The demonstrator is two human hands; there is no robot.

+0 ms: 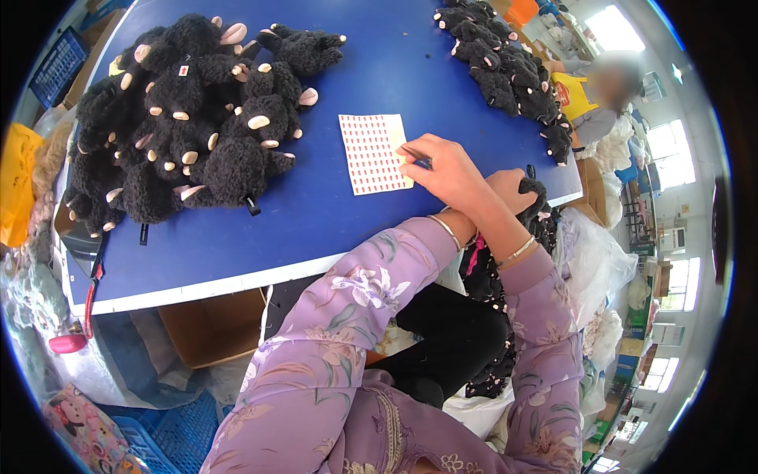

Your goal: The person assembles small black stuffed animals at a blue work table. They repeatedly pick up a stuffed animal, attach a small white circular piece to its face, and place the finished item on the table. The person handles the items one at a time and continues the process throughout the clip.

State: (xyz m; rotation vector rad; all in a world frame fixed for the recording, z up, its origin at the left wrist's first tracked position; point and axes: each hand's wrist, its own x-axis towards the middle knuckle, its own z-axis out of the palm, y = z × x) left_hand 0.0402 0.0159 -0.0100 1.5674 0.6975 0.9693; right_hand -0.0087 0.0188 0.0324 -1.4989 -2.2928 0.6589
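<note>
My forearms cross at the wrists, the right one on top. A pair of dark tweezers [416, 156] is pinched in my right hand [446, 170], their tip at the right edge of a sticker sheet [371, 154]. The sheet is white with rows of small red labels and a pale yellow bare strip. My left hand [512, 189], reaching to the right, is closed on a black plush toy [539, 192] at the table edge. Most of that toy is hidden by the hand. A large heap of black plush toys [181, 118] with pinkish ears and paws covers the table's left side.
Another row of plush toys [505, 67] lines the far right of the blue table [316, 229]. A person in a yellow apron [576, 95] is beyond it. Clear plastic bags [588, 253] stand at my right, a cardboard box [213, 328] below the table, blue crates [185, 434] at lower left.
</note>
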